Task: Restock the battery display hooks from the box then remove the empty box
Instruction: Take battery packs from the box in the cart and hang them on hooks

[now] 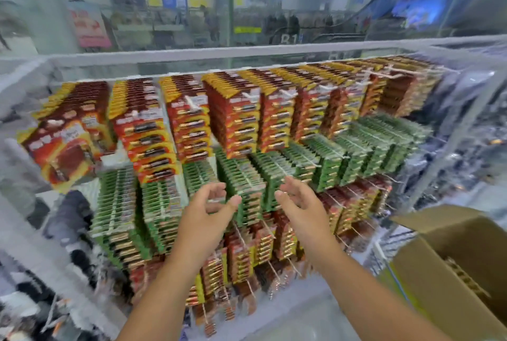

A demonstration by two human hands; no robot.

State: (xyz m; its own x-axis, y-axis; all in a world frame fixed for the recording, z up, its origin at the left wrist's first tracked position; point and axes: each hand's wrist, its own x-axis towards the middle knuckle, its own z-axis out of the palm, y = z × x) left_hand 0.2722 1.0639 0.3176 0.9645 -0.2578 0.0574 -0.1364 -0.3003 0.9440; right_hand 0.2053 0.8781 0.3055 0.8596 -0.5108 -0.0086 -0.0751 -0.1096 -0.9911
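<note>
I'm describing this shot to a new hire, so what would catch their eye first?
The wall of battery packs fills the middle: red and yellow rows on top, green packs below, more red at the bottom. Both bare hands, left hand and right hand, reach empty toward the green row. An open cardboard box sits at lower right.
</note>
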